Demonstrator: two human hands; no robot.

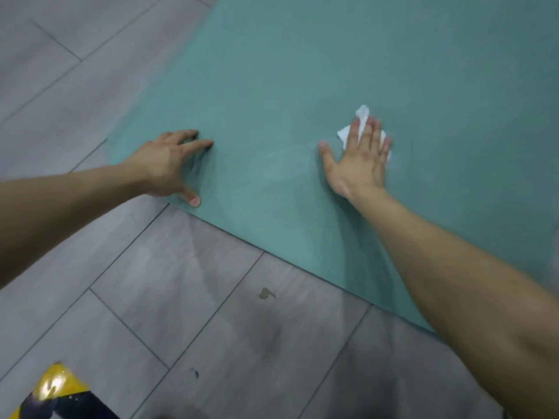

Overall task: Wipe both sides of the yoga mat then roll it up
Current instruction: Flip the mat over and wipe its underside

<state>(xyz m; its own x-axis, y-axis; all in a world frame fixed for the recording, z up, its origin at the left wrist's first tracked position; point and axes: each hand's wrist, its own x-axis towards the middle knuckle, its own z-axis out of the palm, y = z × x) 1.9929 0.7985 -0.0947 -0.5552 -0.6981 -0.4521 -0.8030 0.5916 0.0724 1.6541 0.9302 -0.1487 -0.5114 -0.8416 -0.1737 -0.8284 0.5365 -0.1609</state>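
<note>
Head view looks down on a flat teal foam yoga mat [302,71] spread unrolled on a floor of grey wood-grain planks [181,297], its near edge running diagonally from the lower right up toward the left. Near that edge, the left hand [172,164] rests on the mat's corner area with fingers spread and arched — fingertips and thumb touching the surface, nothing held in it. Well apart to the right, the right hand [360,158] lies flat with straight, slightly splayed fingers, pressing a crumpled white paper wipe [361,114] down onto the mat; the wipe pokes out beyond the fingertips and at both sides of the fingers, while the rest is hidden under the palm. Both bare forearms reach in from the bottom corners of the view. Pale, smeary streaks show on the mat between the two hands. On the planks in front of the mat sits a small brownish fleck of debris [266,293], and a shiny yellow-and-black striped object [54,391] fills the bottom left corner — too cropped to identify.
</note>
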